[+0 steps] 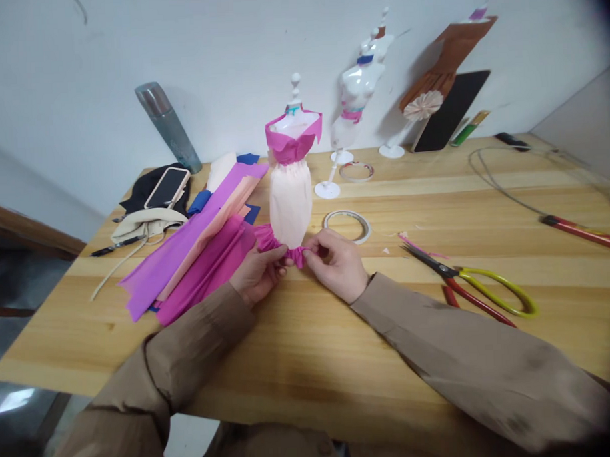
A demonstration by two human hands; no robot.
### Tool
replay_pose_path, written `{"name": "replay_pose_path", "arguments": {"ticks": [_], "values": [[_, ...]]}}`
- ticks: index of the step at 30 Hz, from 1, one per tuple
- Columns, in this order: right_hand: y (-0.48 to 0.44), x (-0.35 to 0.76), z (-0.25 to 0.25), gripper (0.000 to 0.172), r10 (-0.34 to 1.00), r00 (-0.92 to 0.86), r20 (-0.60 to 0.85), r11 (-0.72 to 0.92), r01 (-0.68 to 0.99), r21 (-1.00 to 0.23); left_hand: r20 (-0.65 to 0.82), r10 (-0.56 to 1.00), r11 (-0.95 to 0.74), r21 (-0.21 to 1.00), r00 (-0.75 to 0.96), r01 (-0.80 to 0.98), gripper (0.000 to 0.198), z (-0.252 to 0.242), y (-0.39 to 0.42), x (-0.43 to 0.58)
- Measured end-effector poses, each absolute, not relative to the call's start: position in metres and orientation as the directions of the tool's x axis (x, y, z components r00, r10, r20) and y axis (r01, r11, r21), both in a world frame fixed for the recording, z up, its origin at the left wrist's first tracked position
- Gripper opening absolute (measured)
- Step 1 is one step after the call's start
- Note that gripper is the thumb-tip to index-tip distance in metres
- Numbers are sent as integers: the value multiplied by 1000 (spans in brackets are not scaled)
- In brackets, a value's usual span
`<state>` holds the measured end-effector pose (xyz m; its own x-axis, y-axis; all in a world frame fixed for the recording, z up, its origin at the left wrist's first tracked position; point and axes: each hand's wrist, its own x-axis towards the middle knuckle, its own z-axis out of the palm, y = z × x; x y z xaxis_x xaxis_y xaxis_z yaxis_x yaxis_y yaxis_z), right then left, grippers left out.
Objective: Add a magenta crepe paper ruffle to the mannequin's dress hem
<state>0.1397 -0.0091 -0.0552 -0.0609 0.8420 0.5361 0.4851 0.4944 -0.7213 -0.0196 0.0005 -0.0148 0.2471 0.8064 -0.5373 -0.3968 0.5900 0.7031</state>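
Note:
A small white dress form stands upright on the wooden table, wearing a magenta bodice and a narrow cream skirt. Gathered magenta crepe paper, a ruffle, runs along the skirt's lower end. My left hand pinches this ruffle at the front left, thumb on top. On the other side, my right hand grips the ruffle's right part between thumb and fingertips. The stand's base is hidden behind the paper and my hands.
Purple, peach and magenta crepe sheets lie left, near a phone and a bottle. Tape rolls sit behind my right hand. Scissors lie right. More dress forms and a tablet stand at the wall.

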Motion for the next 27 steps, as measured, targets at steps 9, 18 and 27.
{"name": "replay_pose_path", "arguments": {"ticks": [9, 18, 27], "values": [[-3, 138, -59, 8, 902, -4, 432, 385, 461, -800, -528, 809, 588, 702, 261, -402, 16, -18, 1, -20], [2, 136, -59, 9, 908, 13, 419, 354, 515, -781, -544, 798, 602, 702, 259, -381, 14, -19, 3, -20], [2, 138, -56, 13, 877, 48, 478, 385, 525, -759, -544, 803, 596, 715, 244, -366, 17, -18, 2, -20]]}}
